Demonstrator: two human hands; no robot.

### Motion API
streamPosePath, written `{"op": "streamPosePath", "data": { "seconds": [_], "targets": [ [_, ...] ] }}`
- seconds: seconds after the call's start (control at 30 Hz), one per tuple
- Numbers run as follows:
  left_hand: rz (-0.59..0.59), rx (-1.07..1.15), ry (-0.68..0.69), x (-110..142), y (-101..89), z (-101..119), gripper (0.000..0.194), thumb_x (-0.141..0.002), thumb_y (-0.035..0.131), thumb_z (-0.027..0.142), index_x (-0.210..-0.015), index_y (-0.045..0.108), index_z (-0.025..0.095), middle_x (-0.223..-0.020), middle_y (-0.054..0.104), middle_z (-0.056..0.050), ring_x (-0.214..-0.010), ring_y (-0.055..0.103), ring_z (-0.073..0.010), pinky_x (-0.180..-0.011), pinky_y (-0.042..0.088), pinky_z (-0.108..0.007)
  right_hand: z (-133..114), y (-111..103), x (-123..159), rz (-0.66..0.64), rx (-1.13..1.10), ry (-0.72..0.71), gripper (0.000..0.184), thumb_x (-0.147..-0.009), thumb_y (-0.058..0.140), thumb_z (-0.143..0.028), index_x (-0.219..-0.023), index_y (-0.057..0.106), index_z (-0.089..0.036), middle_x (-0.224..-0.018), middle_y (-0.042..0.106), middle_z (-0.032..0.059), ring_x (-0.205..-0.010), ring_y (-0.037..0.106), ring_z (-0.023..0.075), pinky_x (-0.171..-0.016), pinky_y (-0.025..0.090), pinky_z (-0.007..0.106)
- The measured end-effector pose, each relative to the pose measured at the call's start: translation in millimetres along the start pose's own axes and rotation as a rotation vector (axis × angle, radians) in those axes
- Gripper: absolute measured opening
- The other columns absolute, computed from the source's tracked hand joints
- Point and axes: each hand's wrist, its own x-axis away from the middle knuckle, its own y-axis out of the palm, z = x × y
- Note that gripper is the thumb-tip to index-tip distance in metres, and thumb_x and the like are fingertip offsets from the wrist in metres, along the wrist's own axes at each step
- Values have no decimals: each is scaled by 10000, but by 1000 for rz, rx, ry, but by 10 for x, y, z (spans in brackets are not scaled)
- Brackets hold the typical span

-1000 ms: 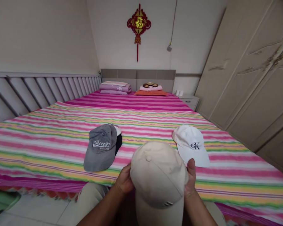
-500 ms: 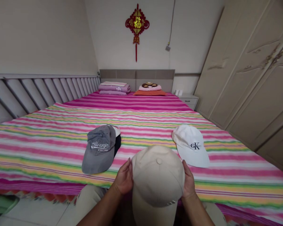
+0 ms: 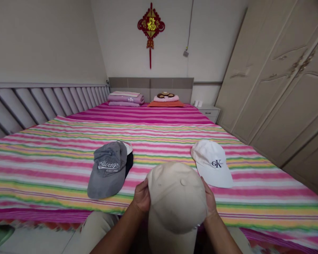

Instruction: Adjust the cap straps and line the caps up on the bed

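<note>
A beige baseball cap (image 3: 178,201) is held between my two hands at the bed's near edge, its brim pointing down toward me. My left hand (image 3: 142,196) grips the cap's left side, and my right hand (image 3: 209,199) grips its right side. Some fingers of both hands are hidden behind the cap. Left of it, a grey cap (image 3: 108,171) with white lettering lies over a dark cap (image 3: 129,164) with a white part showing behind. To the right, a white cap (image 3: 212,164) with dark letters rests on the bed.
A striped sheet (image 3: 159,137) covers the bed. Folded purple bedding (image 3: 125,99) and a pink and orange stack (image 3: 165,102) sit by the headboard (image 3: 172,84). A slatted rail (image 3: 42,102) runs along the left; a nightstand (image 3: 209,113) and wardrobe (image 3: 275,77) stand at right.
The beige cap has turned slightly in my hands, its top button shifting right. Both hands keep hold of it. The whole view has shifted a little; the other caps lie as before.
</note>
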Motion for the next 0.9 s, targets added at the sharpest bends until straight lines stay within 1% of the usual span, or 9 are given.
{"op": "streamPosePath", "data": {
  "seconds": [0.1,0.17,0.3,0.43,0.6,0.7,0.77,0.83,0.9],
  "targets": [
    [26,14,15,-83,-39,2,248,-732,560,320,-894,694,189,-849,705,-63,-1054,539,-251,-1001,281,-377,0,-20,47,3,-12,-21,388,-683,551,-540,-813,689,-201,-857,711,76,-979,583,279,-888,399,450],
    [32,23,28,-137,-80,16,264,-759,522,316,-918,686,183,-871,702,-64,-1057,537,-244,-1002,277,-375,61,-66,98,16,-57,-46,341,-679,584,-514,-815,690,-220,-838,716,52,-979,585,266,-889,401,443],
    [29,48,45,-253,-184,70,304,-804,449,301,-975,663,170,-913,694,-67,-1075,525,-226,-1008,261,-364,241,-158,197,46,-154,-74,220,-691,645,-368,-874,676,-251,-882,712,1,-982,586,219,-902,408,382],
    [60,76,39,-407,-257,117,319,-796,450,318,-950,670,144,-902,694,-83,-1083,516,-242,-1004,256,-378,313,-200,221,131,-160,-135,276,-713,651,-219,-984,632,-269,-1002,680,-19,-955,596,150,-877,425,282],
    [180,77,22,-613,-214,133,339,-781,463,367,-889,674,125,-933,682,-104,-1070,521,-269,-984,274,-421,191,-249,69,212,-121,-171,363,-674,677,-112,-986,618,-287,-900,708,-46,-814,636,92,-752,469,185],
    [282,74,10,-647,-151,118,387,-782,450,438,-897,651,128,-905,685,-99,-1026,550,-268,-954,314,-431,100,-276,-59,216,-113,-188,387,-646,694,-120,-990,613,-278,-890,711,-38,-789,646,106,-721,487,195],
    [310,65,18,-617,-134,94,406,-768,462,477,-904,630,133,-874,687,-89,-975,577,-261,-928,349,-424,51,-282,-135,237,-107,-192,373,-638,695,-130,-976,616,-265,-883,713,-25,-769,652,125,-693,502,214],
    [347,25,44,-572,-152,62,316,-757,517,408,-893,612,139,-826,690,-69,-894,611,-234,-900,383,-397,7,-273,-208,262,-102,-197,335,-633,690,-130,-938,625,-253,-843,718,-18,-722,658,137,-657,514,227],
    [436,-50,94,-545,-195,35,179,-734,570,237,-883,595,141,-791,691,-50,-790,635,-192,-860,419,-356,-35,-252,-281,272,-93,-199,311,-627,687,-122,-908,627,-240,-794,720,-16,-678,658,140,-626,520,228]
  ]
}}
